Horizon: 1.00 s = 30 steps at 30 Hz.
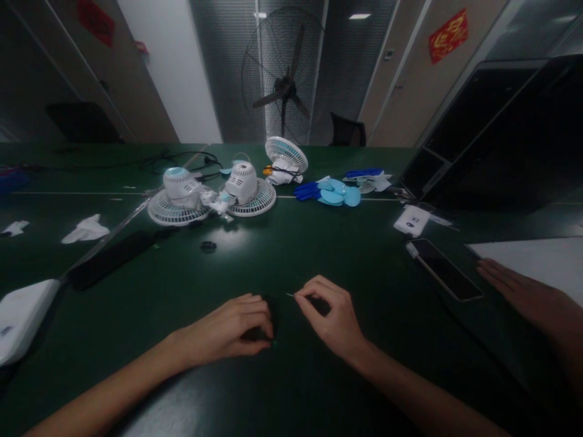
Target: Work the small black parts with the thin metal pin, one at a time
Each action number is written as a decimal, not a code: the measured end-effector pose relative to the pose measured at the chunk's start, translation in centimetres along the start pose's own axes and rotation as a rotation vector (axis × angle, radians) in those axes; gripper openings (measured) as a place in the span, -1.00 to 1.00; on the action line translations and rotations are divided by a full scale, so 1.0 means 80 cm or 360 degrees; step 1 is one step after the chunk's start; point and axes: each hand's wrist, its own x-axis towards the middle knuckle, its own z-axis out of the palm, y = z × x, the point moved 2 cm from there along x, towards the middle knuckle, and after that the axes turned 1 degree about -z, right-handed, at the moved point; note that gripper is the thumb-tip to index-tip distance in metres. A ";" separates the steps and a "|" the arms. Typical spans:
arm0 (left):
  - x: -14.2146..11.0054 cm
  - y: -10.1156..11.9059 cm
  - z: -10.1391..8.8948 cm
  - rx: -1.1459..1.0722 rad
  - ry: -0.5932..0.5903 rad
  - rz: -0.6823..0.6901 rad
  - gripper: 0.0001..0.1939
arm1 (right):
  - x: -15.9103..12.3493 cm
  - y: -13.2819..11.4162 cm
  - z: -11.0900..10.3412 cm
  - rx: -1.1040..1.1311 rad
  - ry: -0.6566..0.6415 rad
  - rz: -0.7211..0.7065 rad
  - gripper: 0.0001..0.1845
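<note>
Nearest, over the dark green counter [291, 394], the left hand [248, 325] was curled palm-down with its thumb beside a tiny green bit [274, 343]; whether that grip was closed on anything could not be told. Just beyond and to the right, a thin sliver [290, 295] pointed left, toward the space above the left hand, its long axis running nearly crosswise. It stuck out from the tips of the right hand [330, 309], whose grip was narrow, thumb and forefinger pinched on its right end. The sliver looked pale, straight and very slender (too small to make out its material). Farther off lay a phone [446, 270], with another person's hand [519, 291] to its right, and a small black part [208, 247] on the left. Beyond these were three white fans [182, 197] and, right of them, light-blue discs [339, 192].
</note>
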 end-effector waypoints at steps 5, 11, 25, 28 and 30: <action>-0.013 -0.058 -0.034 -0.0016 0.0247 -0.0158 -0.91 | -0.002 0.003 0.000 0.0013 -0.0041 0.0038 -0.86; -0.087 -0.168 -0.124 0.0164 0.0859 -0.0566 -0.72 | -0.002 0.003 0.001 0.0042 -0.0072 0.0062 -0.85; -0.102 -0.196 -0.154 0.0475 0.0856 -0.0792 -0.54 | 0.000 0.003 0.000 0.0035 -0.0086 0.0067 -0.86; -0.105 -0.201 -0.155 0.0472 0.0836 -0.0792 -0.53 | 0.000 0.003 0.001 0.0050 -0.0102 0.0076 -0.87; -0.107 -0.203 -0.156 0.0476 0.0823 -0.0800 -0.53 | 0.000 0.003 0.001 0.0054 -0.0106 0.0079 -0.87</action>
